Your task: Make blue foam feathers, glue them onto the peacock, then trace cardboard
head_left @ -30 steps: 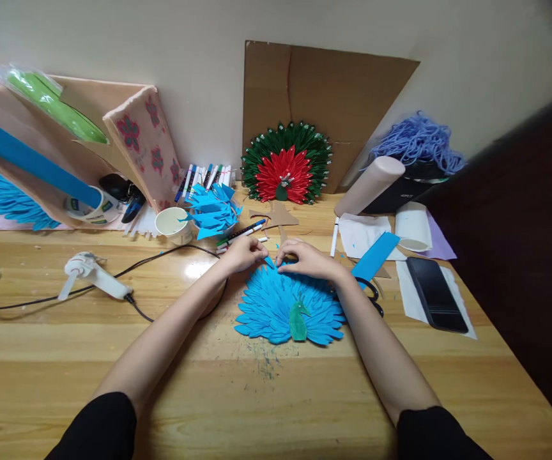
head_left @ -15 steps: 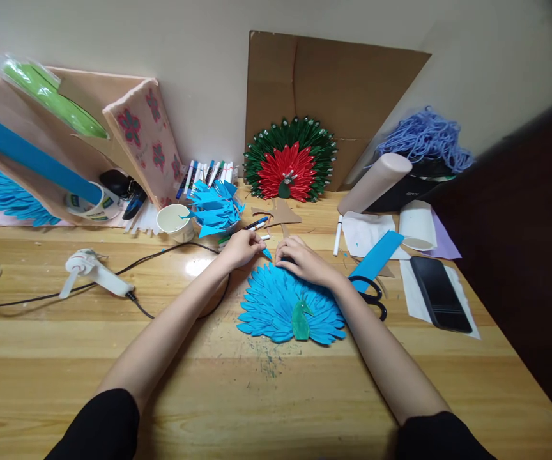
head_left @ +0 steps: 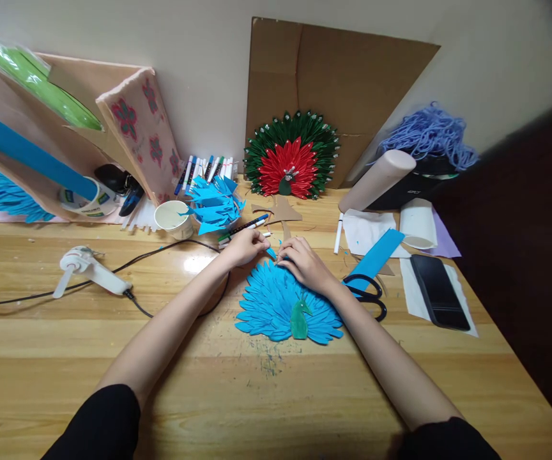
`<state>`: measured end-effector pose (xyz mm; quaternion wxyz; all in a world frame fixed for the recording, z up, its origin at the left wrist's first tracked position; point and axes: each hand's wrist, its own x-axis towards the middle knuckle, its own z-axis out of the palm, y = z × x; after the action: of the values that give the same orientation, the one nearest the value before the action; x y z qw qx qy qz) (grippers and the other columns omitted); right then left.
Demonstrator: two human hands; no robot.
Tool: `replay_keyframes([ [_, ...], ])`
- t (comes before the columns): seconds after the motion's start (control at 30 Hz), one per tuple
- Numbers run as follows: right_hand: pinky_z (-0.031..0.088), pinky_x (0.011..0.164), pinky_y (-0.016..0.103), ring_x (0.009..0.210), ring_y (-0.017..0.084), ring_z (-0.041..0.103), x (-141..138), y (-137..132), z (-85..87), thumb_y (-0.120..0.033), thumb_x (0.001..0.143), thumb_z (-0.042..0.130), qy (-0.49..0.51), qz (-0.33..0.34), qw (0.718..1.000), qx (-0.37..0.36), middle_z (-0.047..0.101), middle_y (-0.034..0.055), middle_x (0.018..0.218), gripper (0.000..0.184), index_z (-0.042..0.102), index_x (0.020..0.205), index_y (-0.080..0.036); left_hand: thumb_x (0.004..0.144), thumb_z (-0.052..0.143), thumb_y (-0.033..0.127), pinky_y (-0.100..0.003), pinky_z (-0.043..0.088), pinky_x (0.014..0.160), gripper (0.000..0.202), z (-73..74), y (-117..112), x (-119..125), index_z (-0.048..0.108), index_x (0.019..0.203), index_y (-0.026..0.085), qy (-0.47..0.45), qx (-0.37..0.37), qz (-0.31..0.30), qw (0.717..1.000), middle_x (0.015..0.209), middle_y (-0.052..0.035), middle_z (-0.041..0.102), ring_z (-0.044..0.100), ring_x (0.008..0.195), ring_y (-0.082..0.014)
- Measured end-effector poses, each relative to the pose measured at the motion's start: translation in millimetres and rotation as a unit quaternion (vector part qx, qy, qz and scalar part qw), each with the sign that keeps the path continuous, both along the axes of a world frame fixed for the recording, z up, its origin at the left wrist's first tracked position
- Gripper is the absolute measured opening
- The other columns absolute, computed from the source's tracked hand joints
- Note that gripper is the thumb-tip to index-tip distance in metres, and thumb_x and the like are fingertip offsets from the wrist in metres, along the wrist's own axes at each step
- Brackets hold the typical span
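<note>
A blue paper peacock (head_left: 269, 300) with layered feathers and a green body (head_left: 299, 319) lies flat on the wooden table. Above its upper edge, my left hand (head_left: 248, 246) is closed, pinching a small pointed blue paper feather (head_left: 271, 253). My right hand (head_left: 305, 263) rests over the peacock's top right edge, its fingers curled together; whatever is between the fingertips is too small to make out. Black-handled scissors (head_left: 365, 295) lie beside my right wrist, their blades hidden. A blue paper strip (head_left: 376, 259) reaches out behind them.
At left lies a white glue gun (head_left: 94, 271), its black cord looping near my left forearm. Behind stand a paper cup (head_left: 174, 218), a container of blue paper pieces (head_left: 216, 203), markers (head_left: 206, 171) and a red-green peacock (head_left: 289, 163) against cardboard (head_left: 367, 83). A phone (head_left: 439, 291) lies right.
The view has shifted slightly. My hands stay almost in place, the left one still pinching the blue feather and the right fingers still bent at the peacock's upper edge.
</note>
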<state>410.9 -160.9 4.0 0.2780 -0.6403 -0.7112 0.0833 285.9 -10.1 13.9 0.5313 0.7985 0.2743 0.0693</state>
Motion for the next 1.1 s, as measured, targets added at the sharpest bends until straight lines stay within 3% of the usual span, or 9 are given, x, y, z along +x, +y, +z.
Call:
replay_keyframes([
  [0.27,0.039,0.083,0.040,0.092,0.024,0.046,0.4,0.0,-1.3,-0.024,0.089,0.045,0.007,-0.001,1.000,0.001,0.055,0.0087,0.093,0.010,0.054,0.085,-0.020,0.067,0.062,0.021,-0.021,0.040,0.052,0.009,-7.0,0.6,2.0,0.066,0.066,0.013,0.001,0.008,-0.031,0.999,0.059,-0.0020,0.065,0.055,0.053,-0.0125],
  [0.8,0.037,0.084,0.038,0.092,0.022,0.047,0.9,1.1,-3.5,-0.024,0.090,0.044,0.005,0.009,1.000,0.006,0.055,0.0084,0.093,0.011,0.053,0.085,-0.020,0.069,0.058,0.015,-0.022,0.040,0.054,0.009,-0.9,-2.7,6.0,0.067,0.069,0.013,0.024,0.052,-0.113,0.992,0.062,-0.0039,0.067,0.059,0.058,-0.0149],
  [1.1,0.038,0.083,0.039,0.091,0.022,0.047,0.2,2.2,-4.3,-0.022,0.088,0.047,0.006,0.014,1.000,0.007,0.055,0.0081,0.091,0.008,0.053,0.084,-0.019,0.070,0.058,0.019,-0.022,0.038,0.056,0.013,-8.1,-1.9,8.3,0.068,0.075,0.012,0.044,0.095,-0.154,0.982,0.067,-0.0033,0.067,0.056,0.062,-0.0145],
])
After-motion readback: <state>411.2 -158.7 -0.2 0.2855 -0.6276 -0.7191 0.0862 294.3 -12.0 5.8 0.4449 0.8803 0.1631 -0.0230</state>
